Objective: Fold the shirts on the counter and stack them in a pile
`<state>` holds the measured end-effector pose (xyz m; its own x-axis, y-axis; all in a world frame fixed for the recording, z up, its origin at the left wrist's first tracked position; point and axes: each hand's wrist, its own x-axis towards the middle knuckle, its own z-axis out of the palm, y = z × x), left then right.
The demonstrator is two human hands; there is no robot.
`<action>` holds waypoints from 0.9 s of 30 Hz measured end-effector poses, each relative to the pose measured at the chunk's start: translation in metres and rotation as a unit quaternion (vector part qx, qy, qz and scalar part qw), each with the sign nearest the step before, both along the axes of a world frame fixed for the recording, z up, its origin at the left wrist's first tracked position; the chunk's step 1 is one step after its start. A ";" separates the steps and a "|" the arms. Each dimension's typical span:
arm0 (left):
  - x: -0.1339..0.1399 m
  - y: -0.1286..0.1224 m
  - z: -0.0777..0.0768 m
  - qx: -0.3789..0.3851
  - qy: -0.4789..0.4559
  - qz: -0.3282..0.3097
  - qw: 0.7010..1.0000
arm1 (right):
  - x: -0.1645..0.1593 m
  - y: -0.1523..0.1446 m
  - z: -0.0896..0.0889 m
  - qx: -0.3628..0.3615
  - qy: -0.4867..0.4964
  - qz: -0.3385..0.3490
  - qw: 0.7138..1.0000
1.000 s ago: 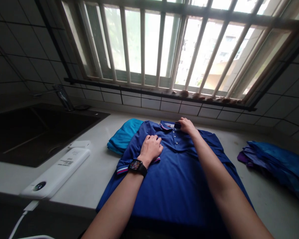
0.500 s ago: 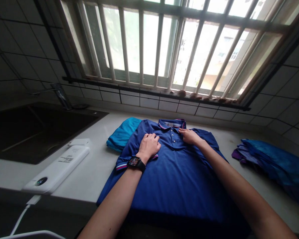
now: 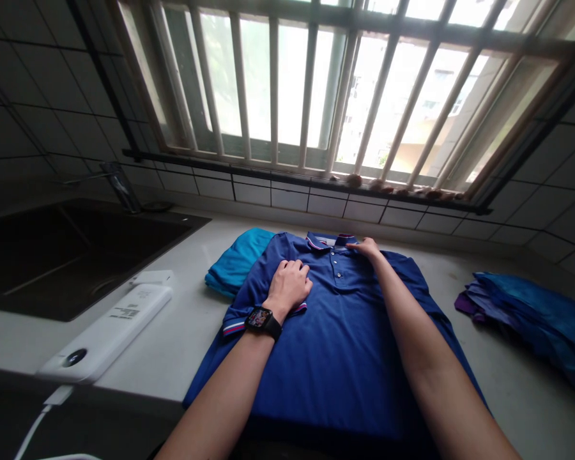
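Two hands work over a blue polo shirt [image 3: 335, 358] spread on a pale countertop [image 3: 172, 358].
The shirt lies beneath both: the left hand [image 3: 290, 284] rests palm-down near its sleeve, fingers loosely bent; the right hand [image 3: 367, 248] touches the collar [image 3: 317, 241]. Whether either grips cloth cannot be told.

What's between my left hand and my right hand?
In the head view, the blue polo shirt lies there, with its button placket showing.

room lies right of shirt [image 3: 335, 358]; power bank [image 3: 108, 335] obstructs left.
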<state>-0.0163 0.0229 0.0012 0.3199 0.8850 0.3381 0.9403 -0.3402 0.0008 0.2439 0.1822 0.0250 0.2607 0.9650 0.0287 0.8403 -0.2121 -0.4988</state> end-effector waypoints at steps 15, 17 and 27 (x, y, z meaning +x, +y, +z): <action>0.000 0.000 0.003 -0.009 0.000 0.001 1.000 | -0.016 -0.015 0.032 0.247 0.232 0.205 0.918; 0.001 0.000 0.003 -0.011 0.002 0.003 1.000 | -0.013 -0.026 0.039 0.243 0.269 0.235 0.902; 0.001 0.001 0.004 -0.001 0.015 0.004 1.000 | 0.005 -0.098 0.012 0.263 0.069 0.204 0.940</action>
<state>-0.0153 0.0234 0.0050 0.3233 0.8884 0.3260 0.9424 -0.3334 -0.0261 0.2491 0.0839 0.0374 -0.0910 0.8469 0.5239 0.7180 0.4203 -0.5548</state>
